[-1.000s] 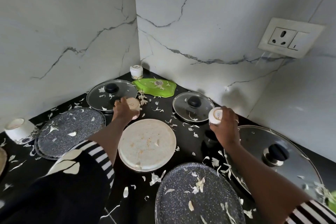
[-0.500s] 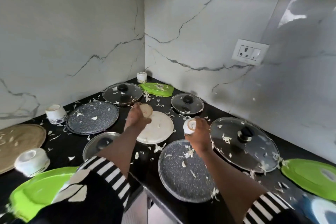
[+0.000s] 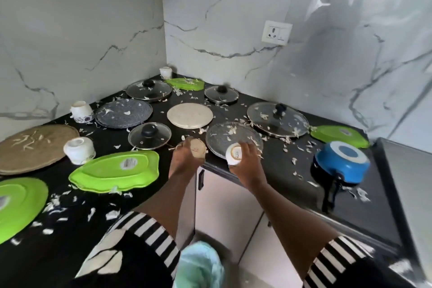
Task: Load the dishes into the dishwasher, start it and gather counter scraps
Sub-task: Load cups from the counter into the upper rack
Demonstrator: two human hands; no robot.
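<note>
My left hand (image 3: 184, 159) grips a small beige cup (image 3: 198, 148) upside down, just above the counter's front edge. My right hand (image 3: 246, 162) holds a small white cup (image 3: 234, 154), its base turned toward me. Both hands hover near the inner corner of the black L-shaped counter (image 3: 275, 166). Behind them lie a speckled grey plate (image 3: 230, 138) and a cream plate (image 3: 189, 115). White vegetable scraps (image 3: 287, 139) are scattered over the counter and dishes.
Several glass lids (image 3: 149, 135), green plates (image 3: 117, 172), a second grey plate (image 3: 124, 113), a brown plate (image 3: 35, 145), white cups (image 3: 79, 149) and an upturned blue pan (image 3: 341, 162) cover the counter. Cabinet doors (image 3: 229, 206) stand below. A wall socket (image 3: 277, 32) is at the back.
Both hands have drawn back from the far corner toward the counter's front edge, each still holding its cup. The view has pulled back, showing more counter, the blue pan and the cabinets.
</note>
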